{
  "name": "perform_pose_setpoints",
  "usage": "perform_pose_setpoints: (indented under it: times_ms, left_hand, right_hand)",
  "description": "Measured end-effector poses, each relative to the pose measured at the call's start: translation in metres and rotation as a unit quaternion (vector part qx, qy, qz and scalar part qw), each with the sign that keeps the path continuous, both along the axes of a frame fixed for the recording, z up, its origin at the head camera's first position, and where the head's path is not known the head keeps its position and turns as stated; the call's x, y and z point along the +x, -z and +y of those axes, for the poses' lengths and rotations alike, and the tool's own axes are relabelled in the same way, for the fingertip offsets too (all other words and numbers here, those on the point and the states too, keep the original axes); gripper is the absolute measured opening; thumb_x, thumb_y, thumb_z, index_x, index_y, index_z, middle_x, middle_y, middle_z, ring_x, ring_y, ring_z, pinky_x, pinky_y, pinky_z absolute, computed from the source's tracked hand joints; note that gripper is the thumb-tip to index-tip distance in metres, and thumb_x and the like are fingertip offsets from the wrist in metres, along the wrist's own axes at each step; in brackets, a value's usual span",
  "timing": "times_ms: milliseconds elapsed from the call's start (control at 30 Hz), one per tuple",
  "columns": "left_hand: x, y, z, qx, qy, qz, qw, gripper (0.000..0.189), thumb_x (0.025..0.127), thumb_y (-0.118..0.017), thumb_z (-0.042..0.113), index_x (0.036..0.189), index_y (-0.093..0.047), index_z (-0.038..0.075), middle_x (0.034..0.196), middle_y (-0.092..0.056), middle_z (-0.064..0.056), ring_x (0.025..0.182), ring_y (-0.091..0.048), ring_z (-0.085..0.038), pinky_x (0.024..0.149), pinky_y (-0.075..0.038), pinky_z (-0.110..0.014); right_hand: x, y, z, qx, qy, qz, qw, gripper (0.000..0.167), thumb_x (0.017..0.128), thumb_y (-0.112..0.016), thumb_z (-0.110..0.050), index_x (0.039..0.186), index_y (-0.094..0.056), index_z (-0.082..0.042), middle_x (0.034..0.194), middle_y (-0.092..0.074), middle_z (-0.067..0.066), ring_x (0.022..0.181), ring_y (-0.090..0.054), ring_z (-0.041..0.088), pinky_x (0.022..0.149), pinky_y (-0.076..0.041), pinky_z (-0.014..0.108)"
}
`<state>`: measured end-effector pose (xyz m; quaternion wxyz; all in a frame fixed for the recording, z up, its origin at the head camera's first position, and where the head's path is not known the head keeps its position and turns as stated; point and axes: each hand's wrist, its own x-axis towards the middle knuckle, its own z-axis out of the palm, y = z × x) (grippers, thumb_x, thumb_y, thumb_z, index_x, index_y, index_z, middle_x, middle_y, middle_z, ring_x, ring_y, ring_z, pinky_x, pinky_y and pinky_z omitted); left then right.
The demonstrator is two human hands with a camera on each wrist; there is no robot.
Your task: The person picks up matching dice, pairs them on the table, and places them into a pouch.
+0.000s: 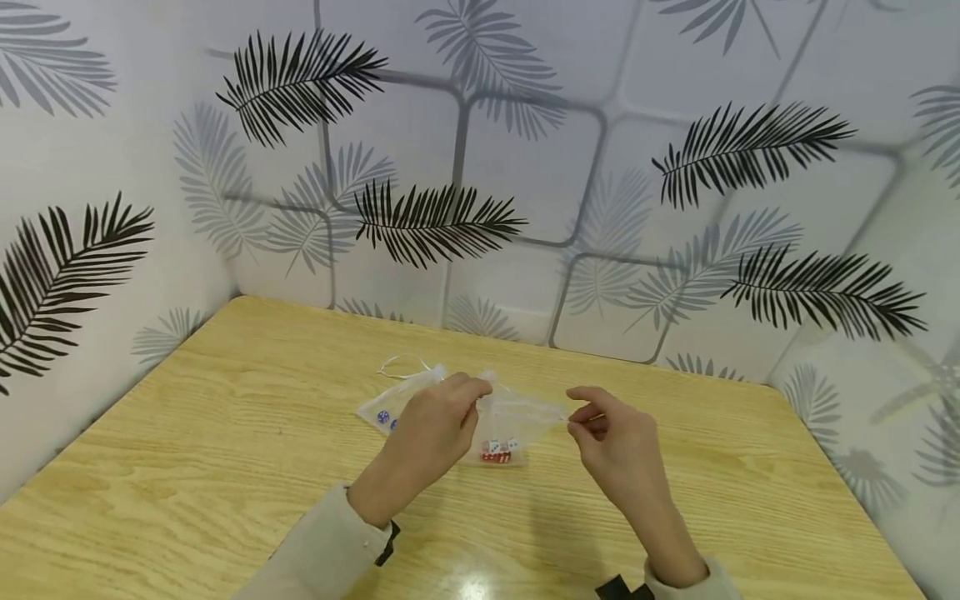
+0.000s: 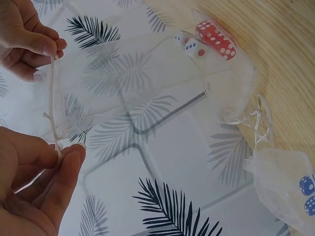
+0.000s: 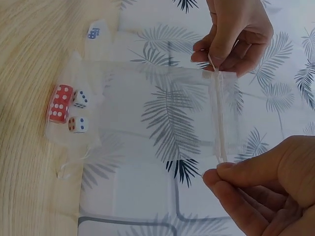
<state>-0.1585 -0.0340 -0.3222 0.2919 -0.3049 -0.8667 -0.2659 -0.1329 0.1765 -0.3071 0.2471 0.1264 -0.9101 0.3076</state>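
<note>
Between both hands a sheer white drawstring pouch (image 3: 133,108) is stretched, its mouth spread wide. My left hand (image 1: 431,433) pinches the cord at one end of the mouth between thumb and fingers. At the opposite end my right hand (image 1: 618,446) pinches the white drawstring (image 3: 220,118). White dice (image 3: 78,124) lie at the pouch's bottom. Red dice (image 3: 60,104) show right beside them through sheer mesh; I cannot tell whether they share the pouch. Another sheer pouch (image 2: 275,162), holding blue dice (image 2: 306,185), lies to the left, partly hidden by my left hand in the head view.
The pouches are on a light wood-grain table (image 1: 225,417). Behind it stands a pale wall (image 1: 525,183) with a dark and grey leaf pattern. A loose white cord (image 1: 405,360) loops out above the pouch with blue dice.
</note>
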Motion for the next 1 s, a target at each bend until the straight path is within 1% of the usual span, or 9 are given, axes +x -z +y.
perform_pose_setpoints:
  times_ms: [100, 200, 333, 433, 533, 633, 733, 900, 1000]
  left_hand:
    - [-0.001, 0.001, -0.002, 0.004, -0.018, 0.0, 0.9998, 0.019, 0.079, -0.065, -0.009, 0.095, -0.069, 0.002, 0.087, -0.069, -0.009, 0.069, -0.065, -0.017, 0.056, -0.051, -0.025]
    - [-0.002, 0.001, -0.004, 0.009, -0.038, 0.001, 0.9993, 0.017, 0.078, -0.065, -0.008, 0.091, -0.069, 0.002, 0.084, -0.068, -0.008, 0.063, -0.061, -0.015, 0.053, -0.047, -0.023]
    - [-0.004, 0.0, -0.007, 0.009, -0.055, -0.001, 0.9984, 0.016, 0.077, -0.063, -0.007, 0.089, -0.069, 0.003, 0.081, -0.068, -0.007, 0.057, -0.053, -0.012, 0.049, -0.04, -0.019]
    - [-0.007, -0.001, -0.011, 0.008, -0.069, -0.007, 0.9975, 0.016, 0.076, -0.063, -0.008, 0.087, -0.07, 0.002, 0.08, -0.068, -0.008, 0.057, -0.054, -0.012, 0.048, -0.039, -0.018]
    - [-0.01, -0.002, -0.017, 0.018, -0.082, -0.015, 0.9963, 0.015, 0.077, -0.062, -0.007, 0.087, -0.07, 0.002, 0.08, -0.067, -0.009, 0.056, -0.052, -0.013, 0.049, -0.04, -0.02]
    - [-0.012, -0.004, -0.022, 0.036, -0.083, -0.019, 0.9957, 0.015, 0.076, -0.062, -0.008, 0.085, -0.07, 0.002, 0.078, -0.066, -0.008, 0.055, -0.048, -0.013, 0.051, -0.041, -0.023]
    - [-0.015, -0.006, -0.025, 0.046, -0.08, -0.017, 0.9956, 0.015, 0.076, -0.061, -0.008, 0.083, -0.069, 0.002, 0.075, -0.065, -0.008, 0.056, -0.046, -0.013, 0.052, -0.041, -0.024]
    - [-0.016, -0.006, -0.025, 0.048, -0.074, -0.017, 0.9959, 0.014, 0.077, -0.061, -0.007, 0.083, -0.069, 0.002, 0.074, -0.065, -0.007, 0.056, -0.046, -0.012, 0.053, -0.042, -0.024]
    - [-0.015, -0.006, -0.022, 0.049, -0.067, -0.026, 0.9962, 0.013, 0.078, -0.061, -0.006, 0.084, -0.069, 0.002, 0.074, -0.065, -0.006, 0.055, -0.045, -0.01, 0.051, -0.04, -0.022]
  right_hand:
    - [-0.001, -0.001, 0.004, 0.001, 0.002, 0.004, 1.0, 0.022, 0.077, -0.072, 0.006, 0.096, -0.071, -0.004, 0.075, -0.07, 0.01, 0.065, -0.068, 0.019, 0.059, -0.055, 0.025]
    - [-0.001, -0.002, 0.007, 0.006, 0.007, 0.005, 0.9999, 0.017, 0.077, -0.072, 0.007, 0.09, -0.072, -0.005, 0.073, -0.07, 0.007, 0.063, -0.066, 0.016, 0.058, -0.053, 0.023]
    - [-0.001, -0.005, 0.014, 0.018, 0.013, 0.001, 0.9997, 0.018, 0.078, -0.069, 0.008, 0.09, -0.073, -0.005, 0.075, -0.07, 0.007, 0.063, -0.064, 0.016, 0.057, -0.052, 0.023]
    - [-0.001, -0.007, 0.022, 0.029, 0.021, 0.002, 0.9994, 0.018, 0.079, -0.068, 0.008, 0.091, -0.074, -0.004, 0.077, -0.07, 0.008, 0.063, -0.064, 0.017, 0.057, -0.051, 0.024]
    - [-0.002, -0.009, 0.032, 0.035, 0.036, 0.008, 0.9987, 0.019, 0.079, -0.067, 0.009, 0.091, -0.074, -0.003, 0.077, -0.07, 0.008, 0.063, -0.063, 0.018, 0.057, -0.05, 0.023]
    - [-0.003, -0.01, 0.04, 0.031, 0.045, 0.015, 0.9984, 0.019, 0.078, -0.067, 0.01, 0.091, -0.074, -0.002, 0.076, -0.07, 0.009, 0.062, -0.064, 0.019, 0.055, -0.049, 0.021]
    - [-0.003, -0.012, 0.045, 0.029, 0.044, 0.022, 0.9983, 0.018, 0.078, -0.067, 0.01, 0.09, -0.074, -0.002, 0.076, -0.07, 0.009, 0.062, -0.064, 0.018, 0.055, -0.049, 0.02]
    - [-0.002, -0.017, 0.048, 0.03, 0.038, 0.023, 0.9985, 0.018, 0.079, -0.066, 0.009, 0.09, -0.074, -0.002, 0.077, -0.07, 0.01, 0.062, -0.063, 0.018, 0.055, -0.049, 0.019]
    - [0.0, -0.019, 0.051, 0.033, 0.043, 0.021, 0.9983, 0.018, 0.079, -0.066, 0.009, 0.09, -0.074, -0.002, 0.077, -0.07, 0.009, 0.062, -0.063, 0.016, 0.056, -0.049, 0.019]
